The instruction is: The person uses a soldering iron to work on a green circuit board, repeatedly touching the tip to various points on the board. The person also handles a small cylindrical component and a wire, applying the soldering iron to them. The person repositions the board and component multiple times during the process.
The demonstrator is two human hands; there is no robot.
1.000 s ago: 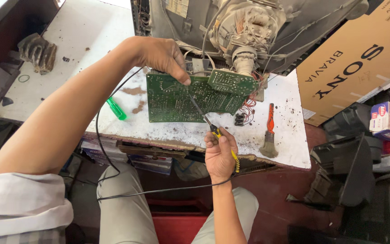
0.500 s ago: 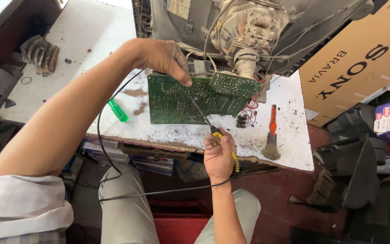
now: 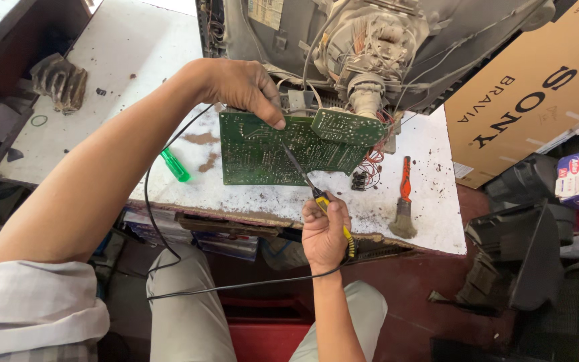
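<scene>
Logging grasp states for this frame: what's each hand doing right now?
Left hand: closed on the top edge of the green circuit board.
Right hand: closed around the yellow-handled soldering iron, tip on the board.

- A chipped white worktable (image 3: 102, 87) stands on a dark red floor (image 3: 430, 295).
- A brown cardboard box (image 3: 524, 100) leans at the right.
- Daylight falls evenly.

Glossy green circuit board (image 3: 263, 151); scuffed, stained white tabletop (image 3: 115, 87); matt cardboard box (image 3: 531, 87)
</scene>
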